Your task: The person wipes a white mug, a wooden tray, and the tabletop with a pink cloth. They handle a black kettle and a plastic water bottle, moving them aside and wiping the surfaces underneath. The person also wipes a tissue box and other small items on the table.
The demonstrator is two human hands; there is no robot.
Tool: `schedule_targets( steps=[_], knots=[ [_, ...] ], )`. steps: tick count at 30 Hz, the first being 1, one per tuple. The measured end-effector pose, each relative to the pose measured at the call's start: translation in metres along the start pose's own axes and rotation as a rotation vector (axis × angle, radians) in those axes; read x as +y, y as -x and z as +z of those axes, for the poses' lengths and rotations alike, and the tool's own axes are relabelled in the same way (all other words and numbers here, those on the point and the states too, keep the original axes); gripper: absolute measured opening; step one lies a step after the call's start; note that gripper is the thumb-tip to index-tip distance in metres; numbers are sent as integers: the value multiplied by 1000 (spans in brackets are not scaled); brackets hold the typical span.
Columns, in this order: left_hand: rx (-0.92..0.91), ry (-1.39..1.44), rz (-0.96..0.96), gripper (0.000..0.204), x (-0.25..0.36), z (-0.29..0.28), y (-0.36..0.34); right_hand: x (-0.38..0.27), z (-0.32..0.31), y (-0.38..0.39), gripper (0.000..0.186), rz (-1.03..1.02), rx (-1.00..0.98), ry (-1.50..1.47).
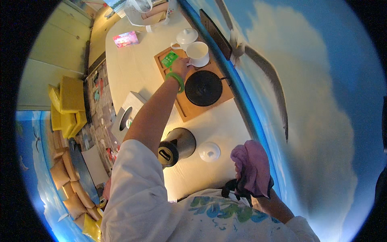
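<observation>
My left hand (pixel 181 67) reaches out to a white cup (pixel 198 53) on the wooden tray (pixel 185 114), its fingers closed at the cup's handle. Beside that cup stands another white cup (pixel 180 45) with its lid (pixel 187 35) on. A green packet (pixel 169 59) lies just left of my left hand, and a round black heating base (pixel 203 88) sits on the tray to its right. At the lower right, a purple-pink cloth (pixel 253 163) is bunched in my right hand (pixel 237 171) and covers most of it. Nearer me, a loose white lid (pixel 209 152) rests on the table.
A metal kettle (pixel 185 142) with a black top stands near my left upper arm. A tissue box (pixel 128 114) is left of my forearm. Farther off are a pink card (pixel 125 39) and a clear bag (pixel 135 18). The painted wall (pixel 318 101) borders the table's right side.
</observation>
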State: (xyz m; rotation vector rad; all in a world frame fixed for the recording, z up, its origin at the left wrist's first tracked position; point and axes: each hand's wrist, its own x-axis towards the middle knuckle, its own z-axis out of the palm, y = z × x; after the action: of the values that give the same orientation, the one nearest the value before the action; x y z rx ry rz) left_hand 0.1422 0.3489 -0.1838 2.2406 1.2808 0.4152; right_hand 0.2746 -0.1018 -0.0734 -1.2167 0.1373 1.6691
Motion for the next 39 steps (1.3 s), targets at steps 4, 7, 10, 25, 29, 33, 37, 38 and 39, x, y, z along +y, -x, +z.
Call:
schedule_targets(
  steps=[4, 7, 10, 25, 29, 33, 37, 38, 39],
  knots=[
    [31, -153, 117, 30, -34, 5, -6, -23, 35, 5, 44, 36, 100, 28],
    [-94, -664, 174, 28, -13, -6, -12, -12, 30, 5, 45, -58, 72, 88],
    [-80, 15, -370, 31, -14, -27, 8, -19, 54, 12, 46, -201, -19, 194],
    [-385, -396, -4, 31, 130, 62, 354, -5, 45, 6, 41, -334, 155, 175],
    [-339, -251, 128, 25, 104, 69, 363, 11, 49, 16, 39, -410, 70, -39],
    [-433, -101, 165, 28, 132, 26, 363, 25, -24, -70, 28, -434, -167, 1087],
    [-340, -65, 313, 21, 188, -38, 367, 50, 18, -44, 12, -793, -571, 337],
    [-323, -72, 292, 21, 195, -45, 368, 52, 26, -39, 9, -738, -605, 242],
    [-302, -32, 293, 26, 194, -46, 368, 54, 33, -35, 8, -680, -638, 147]
  ],
)
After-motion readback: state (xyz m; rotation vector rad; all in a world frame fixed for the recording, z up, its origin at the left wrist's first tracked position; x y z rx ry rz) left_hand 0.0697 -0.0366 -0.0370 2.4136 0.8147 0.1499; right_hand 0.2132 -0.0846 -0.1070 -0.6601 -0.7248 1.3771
